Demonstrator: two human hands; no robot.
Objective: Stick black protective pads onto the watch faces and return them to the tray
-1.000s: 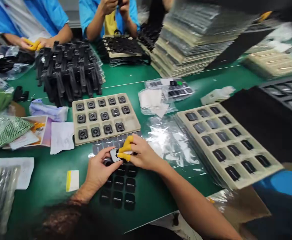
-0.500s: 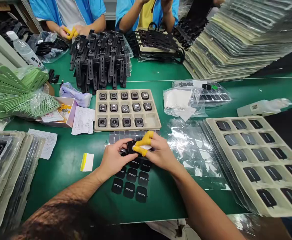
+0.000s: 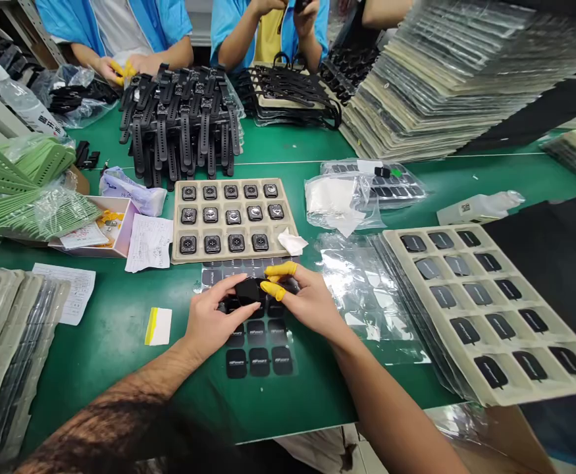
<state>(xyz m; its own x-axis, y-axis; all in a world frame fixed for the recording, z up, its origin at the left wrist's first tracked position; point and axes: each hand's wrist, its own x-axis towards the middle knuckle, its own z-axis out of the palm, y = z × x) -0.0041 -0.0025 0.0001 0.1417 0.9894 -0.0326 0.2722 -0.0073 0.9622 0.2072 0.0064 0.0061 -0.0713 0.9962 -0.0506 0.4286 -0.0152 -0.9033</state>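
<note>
My left hand [image 3: 213, 315] is closed around the edges of a smartwatch [image 3: 247, 291], its glossy black face tilted up. My right hand [image 3: 312, 304], with yellow finger cots on thumb and forefinger, pinches at the watch's right side; the exact contact is partly hidden by the fingers. Under both hands lies a clear sheet of black square screen films [image 3: 259, 362] with pale lettering. Just beyond stands a beige tray [image 3: 173, 253] of watch bodies [image 3: 236, 243], mostly backs up. A crumpled white wipe [image 3: 292, 243] rests on its front right corner.
To the right, stacked trays [image 3: 390, 245] hold black films in compartments. Clear plastic sheets [image 3: 351, 283] lie beside my right hand. Strapped watches [image 3: 179, 125] are piled at the back, green straps [image 3: 31, 197] at left. Two co-workers sit opposite; tall tray stack [image 3: 430, 85] at back right.
The white wipe has left my right hand and now lies on the tray's corner. My right fingers have come to the watch's side. The whole view has shifted slightly.
</note>
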